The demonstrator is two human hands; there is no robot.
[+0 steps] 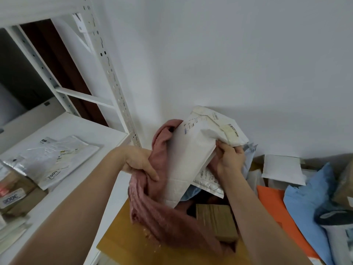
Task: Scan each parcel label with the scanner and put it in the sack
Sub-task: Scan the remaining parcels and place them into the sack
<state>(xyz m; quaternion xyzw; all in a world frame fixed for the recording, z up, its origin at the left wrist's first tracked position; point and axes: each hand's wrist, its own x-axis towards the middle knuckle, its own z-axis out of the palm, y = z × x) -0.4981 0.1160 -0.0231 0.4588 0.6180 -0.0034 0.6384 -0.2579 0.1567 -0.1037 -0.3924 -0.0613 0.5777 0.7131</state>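
- The left hand [140,165] is closed on the rim of the dusty-pink fabric sack [162,213], apparently holding its mouth open.
- The right hand [230,159] is clamped around white padded paper mailers [189,159], angled halfway into the sack, probably so they slide in.
- No scanner is visible.

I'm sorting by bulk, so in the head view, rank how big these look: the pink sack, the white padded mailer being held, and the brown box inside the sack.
1. pink sack
2. white padded mailer
3. brown box, partly hidden
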